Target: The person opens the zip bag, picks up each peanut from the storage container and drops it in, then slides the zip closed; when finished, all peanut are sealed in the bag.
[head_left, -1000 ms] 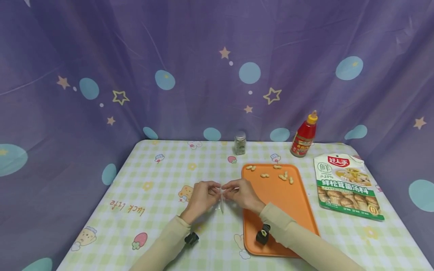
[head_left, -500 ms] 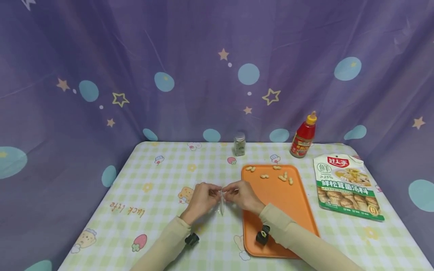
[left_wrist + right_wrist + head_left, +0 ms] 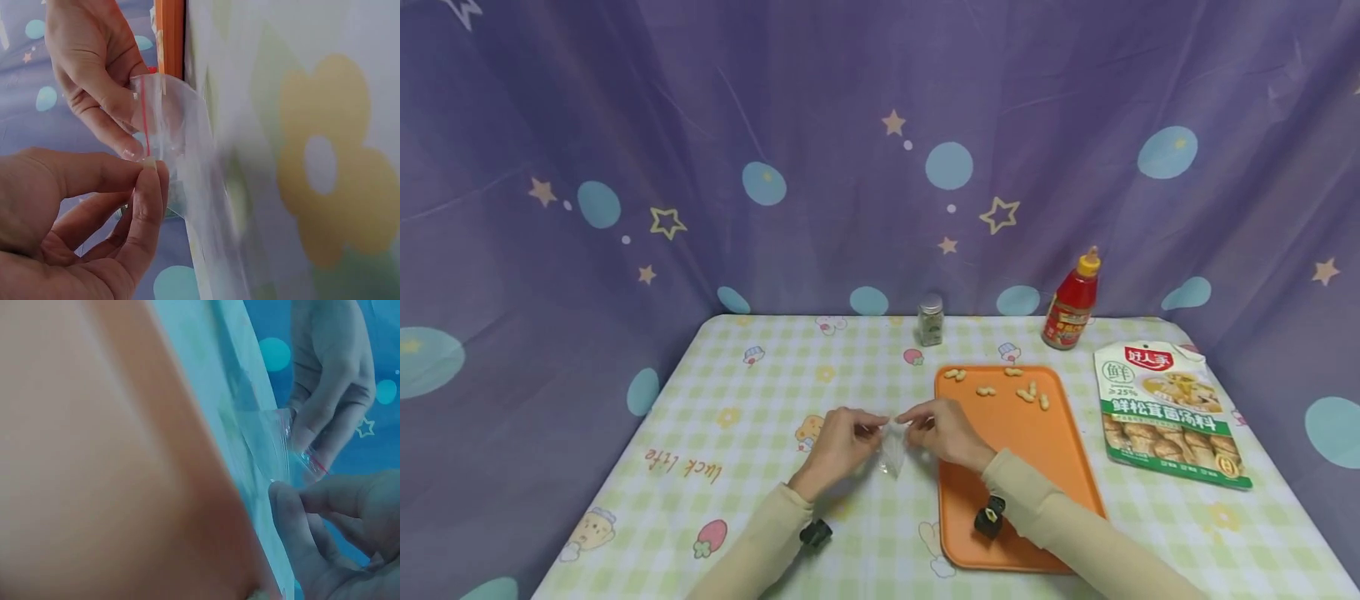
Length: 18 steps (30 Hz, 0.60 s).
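Note:
A clear plastic bag [image 3: 891,452] with a red line near its top hangs between both hands, left of the orange tray. My left hand [image 3: 844,443] pinches one side of its upper edge between thumb and fingers. The other side is pinched by my right hand [image 3: 946,433]. Seen from the left wrist, the bag [image 3: 178,119] bulges into a rounded shape between the two hands. In the right wrist view the transparent film [image 3: 265,437] spans the fingertips of both hands. Nothing can be made out inside it.
Several peanuts [image 3: 1025,395] lie at the far end of the orange tray [image 3: 1022,450]. Behind stand a small glass jar [image 3: 930,322] and a red sauce bottle [image 3: 1071,308]. A white and green food pouch [image 3: 1168,417] lies at the right.
The hands have moved slightly apart at the bag's top, and the bag, narrow before, now shows wider between them. The tray, peanuts, jar, bottle and pouch stay in place.

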Each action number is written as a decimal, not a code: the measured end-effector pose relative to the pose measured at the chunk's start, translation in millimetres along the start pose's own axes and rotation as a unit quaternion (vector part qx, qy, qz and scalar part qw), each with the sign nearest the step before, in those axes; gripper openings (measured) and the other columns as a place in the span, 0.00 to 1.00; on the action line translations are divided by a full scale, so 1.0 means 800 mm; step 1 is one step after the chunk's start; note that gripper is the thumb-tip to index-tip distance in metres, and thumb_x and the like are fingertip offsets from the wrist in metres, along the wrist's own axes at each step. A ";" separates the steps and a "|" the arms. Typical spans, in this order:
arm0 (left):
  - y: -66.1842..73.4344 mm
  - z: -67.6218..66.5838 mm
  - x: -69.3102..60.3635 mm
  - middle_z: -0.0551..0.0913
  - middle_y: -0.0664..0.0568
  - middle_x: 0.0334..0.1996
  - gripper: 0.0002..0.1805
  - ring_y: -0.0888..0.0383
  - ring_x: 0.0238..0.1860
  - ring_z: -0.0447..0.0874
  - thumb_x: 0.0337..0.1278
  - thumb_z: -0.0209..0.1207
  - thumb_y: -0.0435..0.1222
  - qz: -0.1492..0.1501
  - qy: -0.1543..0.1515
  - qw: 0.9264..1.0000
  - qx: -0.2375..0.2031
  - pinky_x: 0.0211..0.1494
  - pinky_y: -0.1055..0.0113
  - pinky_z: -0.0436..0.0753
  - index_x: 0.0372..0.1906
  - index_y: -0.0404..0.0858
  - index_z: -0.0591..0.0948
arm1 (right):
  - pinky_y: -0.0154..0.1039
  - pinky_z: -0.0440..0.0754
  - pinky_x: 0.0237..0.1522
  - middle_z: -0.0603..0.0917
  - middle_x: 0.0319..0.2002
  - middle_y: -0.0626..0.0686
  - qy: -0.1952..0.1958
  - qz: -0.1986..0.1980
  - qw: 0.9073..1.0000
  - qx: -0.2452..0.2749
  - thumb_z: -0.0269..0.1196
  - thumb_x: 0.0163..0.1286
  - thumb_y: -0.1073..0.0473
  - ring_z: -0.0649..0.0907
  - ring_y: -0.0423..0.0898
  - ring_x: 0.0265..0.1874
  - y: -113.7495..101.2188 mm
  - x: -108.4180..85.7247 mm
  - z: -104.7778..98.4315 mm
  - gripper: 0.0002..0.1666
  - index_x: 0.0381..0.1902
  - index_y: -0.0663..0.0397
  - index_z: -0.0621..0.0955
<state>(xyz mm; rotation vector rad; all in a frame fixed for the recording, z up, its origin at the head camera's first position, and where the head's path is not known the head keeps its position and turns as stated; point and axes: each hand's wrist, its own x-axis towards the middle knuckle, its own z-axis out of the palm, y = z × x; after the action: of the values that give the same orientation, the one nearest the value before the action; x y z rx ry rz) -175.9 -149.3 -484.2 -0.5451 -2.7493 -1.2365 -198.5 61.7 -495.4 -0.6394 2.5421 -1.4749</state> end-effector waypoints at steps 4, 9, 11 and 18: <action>0.001 -0.004 -0.001 0.92 0.43 0.34 0.12 0.56 0.29 0.89 0.58 0.64 0.22 0.000 0.005 1.000 0.002 0.33 0.73 0.85 0.44 0.32 0.92 | 0.34 0.84 0.29 0.91 0.29 0.56 0.002 0.014 1.000 0.016 0.65 0.66 0.72 0.89 0.44 0.26 0.002 0.000 -0.006 0.14 0.47 0.62 0.91; 0.005 -0.010 -0.001 0.88 0.48 0.29 0.13 0.64 0.24 0.79 0.58 0.62 0.21 -0.009 0.009 1.000 0.005 0.30 0.73 0.80 0.44 0.32 0.92 | 0.37 0.83 0.27 0.91 0.33 0.57 0.010 0.064 0.995 0.073 0.67 0.69 0.68 0.91 0.51 0.30 0.005 -0.002 -0.012 0.12 0.48 0.61 0.90; 0.007 -0.010 -0.001 0.88 0.49 0.29 0.13 0.64 0.24 0.78 0.59 0.63 0.22 -0.010 0.011 1.000 0.001 0.30 0.74 0.80 0.46 0.32 0.91 | 0.38 0.81 0.25 0.92 0.37 0.58 0.014 0.083 0.992 0.090 0.69 0.69 0.67 0.91 0.52 0.31 0.004 -0.002 -0.014 0.11 0.48 0.61 0.90; 0.017 -0.004 0.000 0.87 0.48 0.42 0.19 0.54 0.40 0.88 0.64 0.71 0.36 0.038 0.004 0.999 -0.020 0.43 0.67 0.89 0.58 0.37 0.87 | 0.37 0.84 0.26 0.91 0.43 0.60 0.009 0.099 0.987 0.126 0.66 0.73 0.63 0.91 0.48 0.31 0.000 -0.003 -0.021 0.12 0.51 0.60 0.90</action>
<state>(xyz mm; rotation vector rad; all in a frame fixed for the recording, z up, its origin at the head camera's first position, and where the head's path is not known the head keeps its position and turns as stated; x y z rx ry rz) -171.6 -143.2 -472.4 -0.6401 -2.6759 -1.2769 -201.8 75.8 -487.1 -0.3275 2.2974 -1.6932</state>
